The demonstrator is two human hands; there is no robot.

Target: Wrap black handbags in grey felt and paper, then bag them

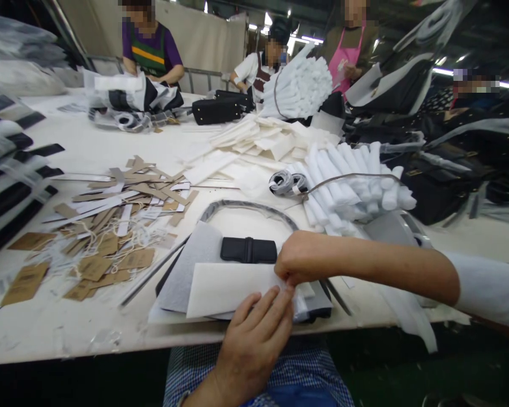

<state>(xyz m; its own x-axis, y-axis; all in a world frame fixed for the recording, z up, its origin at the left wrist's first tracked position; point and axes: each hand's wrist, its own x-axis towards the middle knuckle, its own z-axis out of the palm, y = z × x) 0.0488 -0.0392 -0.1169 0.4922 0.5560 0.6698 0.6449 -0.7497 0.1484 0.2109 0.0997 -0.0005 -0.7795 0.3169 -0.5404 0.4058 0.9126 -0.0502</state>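
Note:
A black handbag (322, 312) lies flat before me at the table's front edge, its wrapped handle (246, 204) arching away from me. A pale grey sheet (186, 271) and a white foam strip (220, 288) cover much of it, and a black strap tab (249, 250) shows above the strip. My left hand (257, 342) rests with fingers stretched over the strip's near edge. At the strip's right end my right hand (297, 257) is closed in a pinch, its fingertips close to my left fingertips; what it pinches is hidden. Clear plastic (300, 305) shows just below.
Brown paper tags (95, 265) with strings and card strips are heaped at left. White foam sheets (271, 135) lie behind, with bundled white rolls (352, 181) at right. Black bags (432, 181) are piled far right. Several co-workers, one in a pink apron (346, 53), are across the table.

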